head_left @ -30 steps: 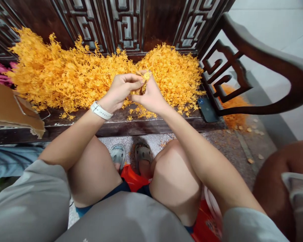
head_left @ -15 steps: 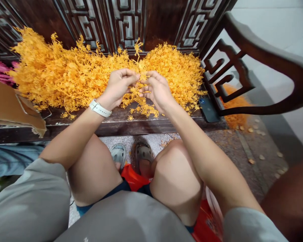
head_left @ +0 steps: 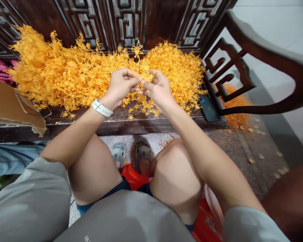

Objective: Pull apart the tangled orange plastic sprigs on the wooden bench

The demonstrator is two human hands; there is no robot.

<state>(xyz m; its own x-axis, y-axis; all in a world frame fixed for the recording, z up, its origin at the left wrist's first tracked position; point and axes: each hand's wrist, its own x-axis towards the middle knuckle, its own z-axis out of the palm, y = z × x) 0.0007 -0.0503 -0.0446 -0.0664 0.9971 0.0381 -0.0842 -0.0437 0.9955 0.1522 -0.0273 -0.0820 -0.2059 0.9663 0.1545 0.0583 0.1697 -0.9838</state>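
Observation:
A big heap of orange plastic flower sprigs (head_left: 73, 75) covers the dark wooden bench seat (head_left: 121, 122) in front of me. My left hand (head_left: 121, 85), with a white watch on the wrist, and my right hand (head_left: 158, 89) meet over the middle of the heap. Both pinch one orange sprig (head_left: 141, 72) between fingertips; its small star-shaped tip (head_left: 137, 50) sticks up above my hands. Loose bits of the same orange plastic lie on the seat just under my hands.
A dark phone (head_left: 208, 109) lies at the seat's right end, beside the carved armrest (head_left: 242, 57). Torn cardboard (head_left: 12, 109) sits at the left. More orange scraps (head_left: 233, 111) litter the speckled floor at right. A red stool (head_left: 133, 179) shows between my knees.
My hands drew slightly apart, then pinched together again higher over the heap. The sprig's star-shaped tip now stands up clearly above them.

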